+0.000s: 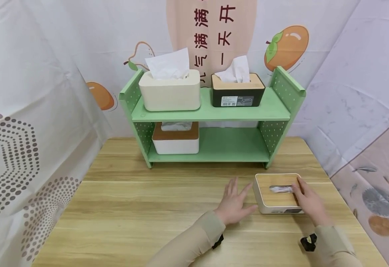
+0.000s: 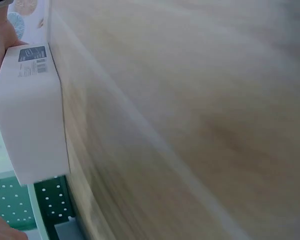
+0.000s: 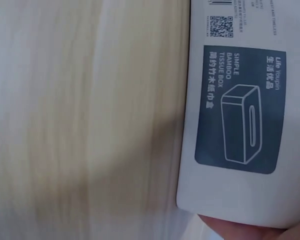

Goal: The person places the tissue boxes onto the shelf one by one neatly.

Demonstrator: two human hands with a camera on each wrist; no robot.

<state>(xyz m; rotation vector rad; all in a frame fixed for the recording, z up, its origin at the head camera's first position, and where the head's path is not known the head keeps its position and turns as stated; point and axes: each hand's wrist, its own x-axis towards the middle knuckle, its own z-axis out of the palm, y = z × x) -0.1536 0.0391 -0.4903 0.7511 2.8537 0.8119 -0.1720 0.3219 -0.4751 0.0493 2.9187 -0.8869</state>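
Note:
A white tissue box (image 1: 278,198) with a bamboo lid lies on the table at the right, with clear plastic showing in its slot. My right hand (image 1: 311,204) grips its right end, the thumb over the lid and the fingers at the side. In the right wrist view, the tissue box (image 3: 235,195) shows its printed label, with part of the right hand (image 3: 245,230) at its lower end. Just left of the box is my left hand (image 1: 233,205), its fingers spread. The left wrist view shows the box's white wall (image 2: 32,115) and the right hand (image 2: 0,42) at its far end.
Behind stands a green two-tier shelf (image 1: 211,144). Its top tier carries a cream tissue box (image 1: 169,94) and a black tissue box (image 1: 238,92) with a wooden lid. A white tissue box with a brown lid (image 1: 176,144) sits lower left. Printed curtains (image 1: 41,111) surround the table.

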